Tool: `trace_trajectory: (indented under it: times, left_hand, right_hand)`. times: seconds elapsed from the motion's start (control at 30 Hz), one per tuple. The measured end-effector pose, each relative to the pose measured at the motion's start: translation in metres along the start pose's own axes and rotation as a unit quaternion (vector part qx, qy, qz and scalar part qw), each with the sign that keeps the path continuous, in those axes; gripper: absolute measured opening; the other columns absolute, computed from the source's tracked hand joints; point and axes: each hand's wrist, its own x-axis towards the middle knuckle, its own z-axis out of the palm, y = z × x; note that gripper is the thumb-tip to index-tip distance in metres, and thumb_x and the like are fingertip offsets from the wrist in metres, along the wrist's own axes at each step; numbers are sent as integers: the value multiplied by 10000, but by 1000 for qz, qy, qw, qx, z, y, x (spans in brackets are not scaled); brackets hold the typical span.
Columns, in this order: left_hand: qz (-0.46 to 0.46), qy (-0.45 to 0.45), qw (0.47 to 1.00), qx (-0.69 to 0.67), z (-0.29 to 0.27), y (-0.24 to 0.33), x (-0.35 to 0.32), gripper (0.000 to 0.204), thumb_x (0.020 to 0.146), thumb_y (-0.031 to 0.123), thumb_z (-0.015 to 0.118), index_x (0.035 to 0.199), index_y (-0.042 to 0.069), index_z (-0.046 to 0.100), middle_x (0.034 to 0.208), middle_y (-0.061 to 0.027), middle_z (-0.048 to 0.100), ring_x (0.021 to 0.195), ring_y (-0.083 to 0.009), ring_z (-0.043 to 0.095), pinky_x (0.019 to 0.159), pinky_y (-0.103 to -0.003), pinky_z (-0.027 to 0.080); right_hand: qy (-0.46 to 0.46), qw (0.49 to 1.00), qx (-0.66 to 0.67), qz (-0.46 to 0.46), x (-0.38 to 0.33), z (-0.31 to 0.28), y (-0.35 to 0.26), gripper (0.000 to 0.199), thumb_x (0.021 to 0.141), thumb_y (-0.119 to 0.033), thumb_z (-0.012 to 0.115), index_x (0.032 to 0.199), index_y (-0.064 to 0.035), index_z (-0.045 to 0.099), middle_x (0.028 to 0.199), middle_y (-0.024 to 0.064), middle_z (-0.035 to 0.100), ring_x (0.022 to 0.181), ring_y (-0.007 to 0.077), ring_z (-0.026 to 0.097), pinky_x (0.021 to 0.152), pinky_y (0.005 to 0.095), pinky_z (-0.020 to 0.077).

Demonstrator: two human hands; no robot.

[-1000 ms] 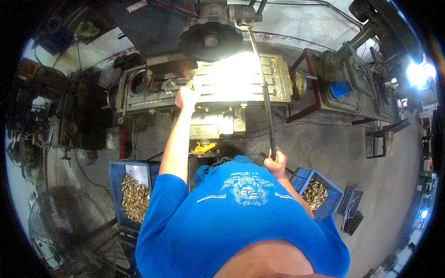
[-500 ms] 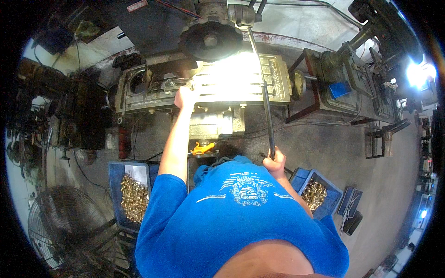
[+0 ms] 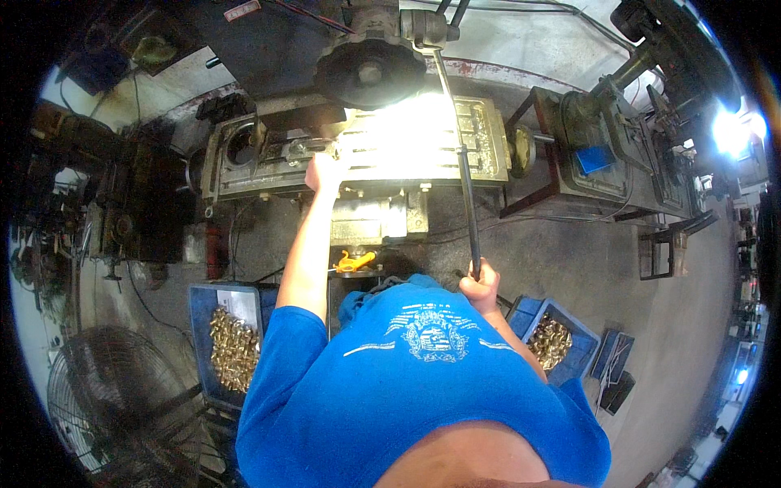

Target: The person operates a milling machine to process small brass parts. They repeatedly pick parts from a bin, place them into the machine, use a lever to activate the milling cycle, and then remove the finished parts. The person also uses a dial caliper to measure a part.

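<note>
My right hand (image 3: 482, 286) is wrapped round the lower end of a long lever (image 3: 469, 191), dark along its grip and paler higher up, which runs up to the machine head (image 3: 429, 29). On the far side my left hand (image 3: 325, 172) is closed at the front of the slotted machine table (image 3: 439, 171), beside a metal clamping fixture (image 3: 306, 148). Whatever its fingers grip is too small and too glare-washed to make out. Above the table is a large dark scalloped wheel (image 3: 370, 71). Strong lamp light whites out the table's middle.
Blue bins of small brass-coloured parts stand either side of me, one left (image 3: 199, 325), one right (image 3: 582, 346). An orange-yellow tool (image 3: 355, 261) lies below the table. A caged fan (image 3: 122, 398) is at lower left, another machine bench (image 3: 561, 183) at right.
Both hands keep their places, the right on the lever and the left at the fixture. Apart from a very slight shift of the whole view, little differs.
</note>
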Motion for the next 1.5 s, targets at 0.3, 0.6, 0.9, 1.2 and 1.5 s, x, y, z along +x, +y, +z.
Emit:
trace_trajectory:
  times: [0.3,0.6,0.9,1.2,1.5]
  left_hand:
    - [3,25,1000,-1,1,1,-1,639,608,654,628,674,20,663,754,-162,659,731,-302,652,626,-403,506]
    - [-2,25,1000,-3,1,2,-1,635,630,649,607,661,18,664,731,-161,657,716,-301,651,619,-407,503]
    - [3,26,1000,8,4,0,2,626,609,637,631,712,21,669,760,-165,658,739,-302,650,639,-404,508]
    - [9,22,1000,17,4,-2,1,641,599,643,640,729,16,670,766,-170,657,738,-311,649,621,-404,506]
    - [7,15,1000,-9,1,-3,2,633,622,627,633,725,4,668,771,-182,655,739,-309,651,624,-410,504]
  right_hand:
    - [21,999,-35,-12,2,4,11,140,641,-171,528,664,-52,456,551,-19,389,521,78,379,444,270,329]
    - [3,1000,0,3,3,3,3,196,626,-207,567,662,-53,452,577,-25,401,535,83,378,456,274,328]
    - [7,1000,19,8,6,5,15,199,624,-198,579,689,-44,471,581,-22,416,543,71,383,467,255,340]
    - [18,1000,10,-9,8,8,19,164,614,-141,564,632,-61,422,571,-20,405,545,68,368,464,253,313]
    - [2,1000,-14,3,2,4,13,184,607,-167,580,686,-51,461,575,-26,388,540,74,370,464,269,331]
